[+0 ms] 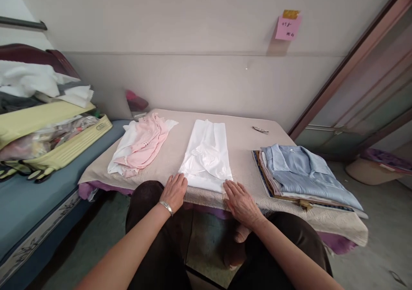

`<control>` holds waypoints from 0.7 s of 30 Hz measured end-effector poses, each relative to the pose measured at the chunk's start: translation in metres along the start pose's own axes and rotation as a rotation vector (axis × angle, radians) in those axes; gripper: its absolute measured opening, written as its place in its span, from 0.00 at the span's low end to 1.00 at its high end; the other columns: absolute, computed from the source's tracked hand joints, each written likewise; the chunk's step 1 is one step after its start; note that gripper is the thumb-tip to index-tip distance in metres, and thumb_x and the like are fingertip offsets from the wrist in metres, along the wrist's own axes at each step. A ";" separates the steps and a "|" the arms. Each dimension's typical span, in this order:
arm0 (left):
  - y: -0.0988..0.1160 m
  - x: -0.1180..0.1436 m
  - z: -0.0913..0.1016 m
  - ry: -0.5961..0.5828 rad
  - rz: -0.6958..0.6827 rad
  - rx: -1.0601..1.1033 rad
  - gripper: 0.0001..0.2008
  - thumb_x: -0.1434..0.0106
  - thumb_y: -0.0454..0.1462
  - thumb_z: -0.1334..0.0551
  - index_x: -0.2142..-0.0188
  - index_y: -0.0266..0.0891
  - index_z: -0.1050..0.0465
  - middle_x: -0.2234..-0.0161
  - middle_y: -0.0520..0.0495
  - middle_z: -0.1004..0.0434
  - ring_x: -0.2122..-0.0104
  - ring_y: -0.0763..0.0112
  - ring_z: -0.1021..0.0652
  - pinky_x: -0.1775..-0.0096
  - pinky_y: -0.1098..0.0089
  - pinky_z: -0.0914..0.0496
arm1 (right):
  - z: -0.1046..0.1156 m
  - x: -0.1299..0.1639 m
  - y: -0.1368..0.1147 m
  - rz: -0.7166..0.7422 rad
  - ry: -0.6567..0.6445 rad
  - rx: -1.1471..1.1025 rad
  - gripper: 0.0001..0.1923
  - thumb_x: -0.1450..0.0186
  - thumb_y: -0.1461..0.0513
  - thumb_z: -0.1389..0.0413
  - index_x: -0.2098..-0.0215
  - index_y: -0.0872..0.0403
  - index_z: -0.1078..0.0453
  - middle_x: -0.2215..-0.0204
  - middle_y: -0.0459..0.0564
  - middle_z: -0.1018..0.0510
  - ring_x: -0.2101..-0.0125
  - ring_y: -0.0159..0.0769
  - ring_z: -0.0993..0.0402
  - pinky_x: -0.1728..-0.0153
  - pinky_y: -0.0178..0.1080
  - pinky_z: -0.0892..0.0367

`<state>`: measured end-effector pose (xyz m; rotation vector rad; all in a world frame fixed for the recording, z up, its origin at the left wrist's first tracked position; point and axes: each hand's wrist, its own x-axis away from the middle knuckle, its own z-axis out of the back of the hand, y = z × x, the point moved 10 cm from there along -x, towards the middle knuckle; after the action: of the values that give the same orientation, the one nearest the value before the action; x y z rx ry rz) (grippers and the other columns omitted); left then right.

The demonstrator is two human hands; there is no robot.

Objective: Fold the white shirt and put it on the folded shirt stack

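Note:
A white garment (207, 152), folded into a long narrow strip, lies flat before me with its near end at the table's front edge. Its fabric is creased and bunched in the middle. My left hand (174, 192), with a silver-coloured band on the wrist, rests at the near left corner, fingers stretched out over the edge. At the near right corner lies my right hand (240, 200), its fingers extended and touching the cloth. A pink garment (146, 144) and a white cloth (124, 148) lie loosely heaped to the left.
On the right stands a stack of folded clothes topped by a light blue shirt (299, 170). Glasses (260, 130) lie behind it on the cloth-covered table (244, 142). An open yellow suitcase (74, 140) sits on a blue mattress (48, 200) at left. A wall is behind the table.

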<state>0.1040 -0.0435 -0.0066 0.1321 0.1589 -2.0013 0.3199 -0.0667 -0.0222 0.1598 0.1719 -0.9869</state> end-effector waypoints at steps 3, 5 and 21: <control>-0.020 -0.018 -0.013 -0.124 -0.048 -0.036 0.37 0.47 0.22 0.40 0.36 0.33 0.38 0.32 0.30 0.43 0.31 0.47 0.43 0.35 0.46 0.45 | 0.002 -0.016 0.041 -0.070 0.027 0.094 0.33 0.33 0.71 0.53 0.30 0.60 0.43 0.32 0.65 0.40 0.33 0.53 0.43 0.37 0.55 0.41; -0.025 -0.029 -0.031 -0.222 -0.094 -0.048 0.38 0.48 0.22 0.39 0.36 0.31 0.40 0.34 0.28 0.40 0.32 0.46 0.43 0.35 0.46 0.46 | -0.011 -0.028 0.058 -0.054 -0.002 0.117 0.35 0.35 0.72 0.53 0.29 0.58 0.43 0.31 0.64 0.42 0.33 0.53 0.44 0.39 0.55 0.39; -0.017 -0.041 0.015 -0.105 -0.181 0.264 0.08 0.44 0.27 0.40 0.68 0.40 0.24 0.57 0.43 0.20 0.48 0.56 0.26 0.43 0.56 0.38 | 0.005 -0.026 0.069 -0.078 -0.147 -0.456 0.27 0.39 0.72 0.54 0.48 0.54 0.23 0.45 0.55 0.23 0.38 0.45 0.34 0.37 0.49 0.40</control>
<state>0.1054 -0.0029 0.0159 0.1851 -0.1671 -2.1979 0.3642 -0.0091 -0.0077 -0.3375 0.2650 -1.0087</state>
